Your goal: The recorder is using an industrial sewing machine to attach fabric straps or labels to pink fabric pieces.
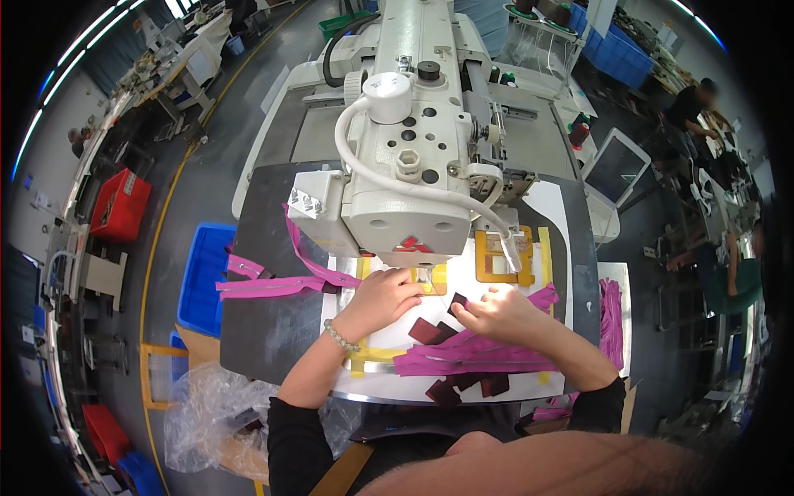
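My left hand (383,302) lies beside the needle area of a large white sewing machine (405,190), fingers bent and close together. What is under its fingertips is hidden. Magenta zipper strips (281,287) run from the left across the dark table up to this hand. To the right, my right hand (499,314) pinches a small dark patch (456,304) between thumb and fingers. Below it a bundle of magenta zippers (471,355) lies across the white sheet. Dark red patches (425,331) sit between the hands, and several more patches (495,384) lie near the front edge.
A yellow-framed clear template (503,258) is right of the needle. Left of the table stand a blue bin (203,281) and crumpled clear plastic (219,422). More magenta zippers (610,322) hang at the right. A tilted screen (616,168) and a person (691,116) are farther right.
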A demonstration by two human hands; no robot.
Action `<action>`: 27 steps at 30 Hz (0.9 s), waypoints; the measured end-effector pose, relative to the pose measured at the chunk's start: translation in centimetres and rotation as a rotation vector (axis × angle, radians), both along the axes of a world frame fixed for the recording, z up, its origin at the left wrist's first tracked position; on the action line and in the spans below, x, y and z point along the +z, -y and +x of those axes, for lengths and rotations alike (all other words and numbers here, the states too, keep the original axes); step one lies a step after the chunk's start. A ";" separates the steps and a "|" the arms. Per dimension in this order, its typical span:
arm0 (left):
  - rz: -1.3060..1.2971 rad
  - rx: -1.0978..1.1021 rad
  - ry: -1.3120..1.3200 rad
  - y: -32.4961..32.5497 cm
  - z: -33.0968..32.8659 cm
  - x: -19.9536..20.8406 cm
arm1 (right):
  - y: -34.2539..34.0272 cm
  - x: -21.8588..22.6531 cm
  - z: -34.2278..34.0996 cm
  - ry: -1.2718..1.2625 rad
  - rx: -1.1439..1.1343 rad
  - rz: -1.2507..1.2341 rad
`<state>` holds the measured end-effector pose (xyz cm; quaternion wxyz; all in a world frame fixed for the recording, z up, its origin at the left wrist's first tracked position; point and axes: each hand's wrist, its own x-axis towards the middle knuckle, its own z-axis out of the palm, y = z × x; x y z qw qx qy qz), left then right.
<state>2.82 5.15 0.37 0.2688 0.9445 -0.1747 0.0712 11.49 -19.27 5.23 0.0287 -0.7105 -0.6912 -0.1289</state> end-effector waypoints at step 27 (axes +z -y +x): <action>-0.833 0.485 -0.572 -6.3 -1.6 2.9 | -5.4 0.7 -10.1 -1.007 0.377 0.008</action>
